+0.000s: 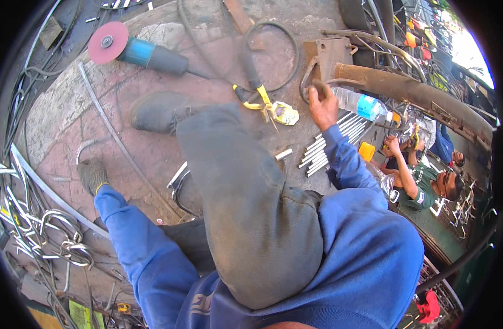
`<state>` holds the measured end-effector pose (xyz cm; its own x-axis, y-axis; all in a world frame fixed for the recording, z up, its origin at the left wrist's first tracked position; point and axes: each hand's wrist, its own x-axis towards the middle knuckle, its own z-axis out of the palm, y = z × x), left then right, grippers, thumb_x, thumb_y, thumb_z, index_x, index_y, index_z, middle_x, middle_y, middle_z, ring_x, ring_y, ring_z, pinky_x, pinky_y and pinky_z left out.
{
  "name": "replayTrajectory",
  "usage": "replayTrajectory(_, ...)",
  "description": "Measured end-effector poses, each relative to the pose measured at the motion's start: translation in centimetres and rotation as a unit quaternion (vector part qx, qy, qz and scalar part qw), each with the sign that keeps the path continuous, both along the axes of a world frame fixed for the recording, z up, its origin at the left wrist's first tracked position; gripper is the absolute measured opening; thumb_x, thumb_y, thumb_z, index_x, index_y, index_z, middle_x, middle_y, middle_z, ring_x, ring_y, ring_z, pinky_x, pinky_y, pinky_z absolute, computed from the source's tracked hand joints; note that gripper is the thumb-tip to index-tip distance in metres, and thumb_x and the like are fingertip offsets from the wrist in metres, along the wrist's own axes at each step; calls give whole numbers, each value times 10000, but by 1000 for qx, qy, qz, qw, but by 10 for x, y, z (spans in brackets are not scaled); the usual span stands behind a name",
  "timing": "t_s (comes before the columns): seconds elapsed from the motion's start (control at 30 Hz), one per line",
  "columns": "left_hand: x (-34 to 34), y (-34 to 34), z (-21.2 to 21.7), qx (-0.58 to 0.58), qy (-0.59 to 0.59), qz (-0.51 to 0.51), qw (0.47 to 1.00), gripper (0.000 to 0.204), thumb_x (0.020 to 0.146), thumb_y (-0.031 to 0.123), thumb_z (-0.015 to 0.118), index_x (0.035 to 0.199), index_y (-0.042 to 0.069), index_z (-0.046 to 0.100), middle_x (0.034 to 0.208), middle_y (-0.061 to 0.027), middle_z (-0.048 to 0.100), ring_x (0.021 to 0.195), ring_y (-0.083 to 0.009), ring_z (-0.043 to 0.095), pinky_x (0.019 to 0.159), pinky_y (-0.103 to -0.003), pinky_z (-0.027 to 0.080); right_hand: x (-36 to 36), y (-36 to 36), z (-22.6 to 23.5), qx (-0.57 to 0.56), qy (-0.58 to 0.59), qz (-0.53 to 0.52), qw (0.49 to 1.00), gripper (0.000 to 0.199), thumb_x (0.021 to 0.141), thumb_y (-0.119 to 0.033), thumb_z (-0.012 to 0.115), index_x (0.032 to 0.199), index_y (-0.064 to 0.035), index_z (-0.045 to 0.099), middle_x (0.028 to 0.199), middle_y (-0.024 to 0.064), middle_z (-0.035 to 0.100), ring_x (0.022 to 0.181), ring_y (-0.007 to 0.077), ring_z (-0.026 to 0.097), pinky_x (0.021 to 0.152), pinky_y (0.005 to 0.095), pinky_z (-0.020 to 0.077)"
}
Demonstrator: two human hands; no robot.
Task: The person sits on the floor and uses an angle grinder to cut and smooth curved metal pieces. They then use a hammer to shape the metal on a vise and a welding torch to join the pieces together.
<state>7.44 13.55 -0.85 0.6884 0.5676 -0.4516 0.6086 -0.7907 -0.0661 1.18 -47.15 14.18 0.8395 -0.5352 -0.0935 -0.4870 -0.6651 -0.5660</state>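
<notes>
I have the bare right hand (324, 108) pinched around a curved, rusty-brown metal piece (319, 88); the grey-gloved left hand (92, 175) meets a bent grey metal rod (86, 145) above the reddish floor (152, 118), grip unclear.

Angle grinder (152, 56) on ground (158, 159), beyond bent rod (88, 142); metal rods (329, 145) right, bottle (361, 105) beyond them.
</notes>
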Motion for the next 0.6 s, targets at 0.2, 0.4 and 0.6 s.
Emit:
replayTrajectory(0.2, 9, -36, 18, 38, -76, 33, 996, 679, 876, 602, 453, 1166, 15, 635, 1223, -241, 604, 1140, -363, 584, 966, -456, 449, 0, 67, -41, 119, 31, 74, 990, 311, 916, -115, 573, 1188, 35, 592, 999, 150, 683, 886, 184, 661, 809, 310, 518)
replayTrajectory(0.4, 31, -21, 10, 136, -192, -86, 968, 278, 844, 288, 589, 1042, 111, 672, 1098, -157, 655, 1017, -333, 632, 859, -476, 500, 65, 130, -25, 175, 9, 222, 959, 315, 933, -87, 537, 1224, 33, 563, 984, 133, 648, 831, 149, 644, 761, 278, 511)
replayTrajectory(0.6, -10, 14, 35, -67, -83, -93, 990, 263, 756, 292, 706, 958, 125, 691, 994, -147, 691, 915, -320, 673, 767, -483, 528, 107, 161, -42, 125, 38, 322, 938, 334, 948, -193, 543, 1205, 13, 599, 990, 141, 658, 810, 183, 644, 714, 293, 516)
